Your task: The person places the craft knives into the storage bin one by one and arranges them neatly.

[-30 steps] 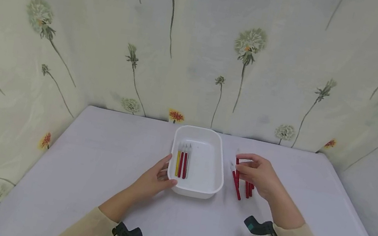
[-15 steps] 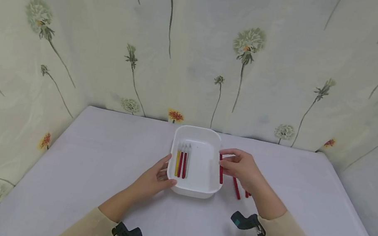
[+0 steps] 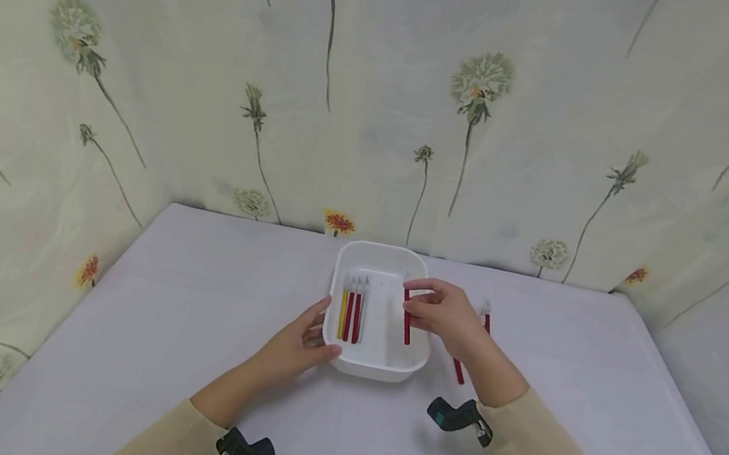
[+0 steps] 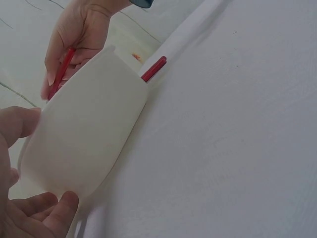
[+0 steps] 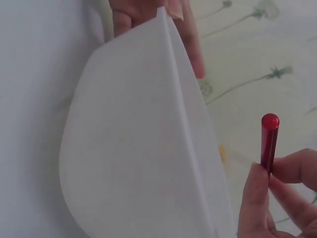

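Note:
My left hand (image 3: pixel 291 346) grips the near left side of a white plastic tray (image 3: pixel 382 362), with the thumb at the rim. Over the tray's right half, my right hand (image 3: pixel 447 319) pinches a slim red pen-shaped tool (image 3: pixel 406 326) between thumb and fingers. Its rounded red end (image 5: pixel 270 122) shows plainly in the right wrist view; its exact kind is unclear. Inside the tray's left half, similar tools (image 3: pixel 349 316) lie side by side, one yellow, two red and one pale, with clear tips pointing away.
Right of the tray, a red tool (image 3: pixel 459 371) lies on the white tablecloth (image 3: pixel 191 295), partly behind my right arm. Another red tool (image 3: pixel 487 321) with a clear tip shows beyond the arm. A flower-patterned cloth (image 3: pixel 387 101) hangs behind the table.
My right hand has lifted a red pen-shaped tool off the table and carried it left, across the tray's right rim to above its inside. The left hand and the tray have stayed put.

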Tool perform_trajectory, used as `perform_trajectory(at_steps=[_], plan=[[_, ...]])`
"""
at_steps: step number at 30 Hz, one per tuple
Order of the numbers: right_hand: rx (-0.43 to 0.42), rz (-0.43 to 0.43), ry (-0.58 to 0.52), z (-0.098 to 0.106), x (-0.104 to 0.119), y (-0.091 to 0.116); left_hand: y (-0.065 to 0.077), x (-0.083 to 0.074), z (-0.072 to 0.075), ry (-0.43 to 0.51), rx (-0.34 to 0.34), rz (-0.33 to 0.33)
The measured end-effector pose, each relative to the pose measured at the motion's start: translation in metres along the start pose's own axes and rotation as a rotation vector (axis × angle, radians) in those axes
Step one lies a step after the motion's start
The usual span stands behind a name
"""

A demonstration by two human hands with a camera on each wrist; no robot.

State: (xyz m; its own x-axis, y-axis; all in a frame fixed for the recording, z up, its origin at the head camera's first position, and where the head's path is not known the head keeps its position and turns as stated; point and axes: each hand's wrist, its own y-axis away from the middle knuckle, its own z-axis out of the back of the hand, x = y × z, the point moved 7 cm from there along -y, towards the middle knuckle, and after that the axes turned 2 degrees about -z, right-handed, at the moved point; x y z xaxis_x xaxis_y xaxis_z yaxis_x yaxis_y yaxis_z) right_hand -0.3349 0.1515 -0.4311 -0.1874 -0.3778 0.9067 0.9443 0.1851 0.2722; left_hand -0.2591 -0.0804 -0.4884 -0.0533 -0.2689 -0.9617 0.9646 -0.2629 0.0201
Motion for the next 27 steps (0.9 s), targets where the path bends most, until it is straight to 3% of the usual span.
perform_trajectory(at_steps=[10, 27], plan=[[-0.012, -0.014, -0.011, -0.013, 0.006, -0.009, 0.000, 0.003, 0.000, -0.012, 0.003, 0.008], [-0.017, -0.054, -0.122, -0.040, 0.005, -0.026, 0.000, 0.001, -0.001, 0.005, 0.011, 0.002]])
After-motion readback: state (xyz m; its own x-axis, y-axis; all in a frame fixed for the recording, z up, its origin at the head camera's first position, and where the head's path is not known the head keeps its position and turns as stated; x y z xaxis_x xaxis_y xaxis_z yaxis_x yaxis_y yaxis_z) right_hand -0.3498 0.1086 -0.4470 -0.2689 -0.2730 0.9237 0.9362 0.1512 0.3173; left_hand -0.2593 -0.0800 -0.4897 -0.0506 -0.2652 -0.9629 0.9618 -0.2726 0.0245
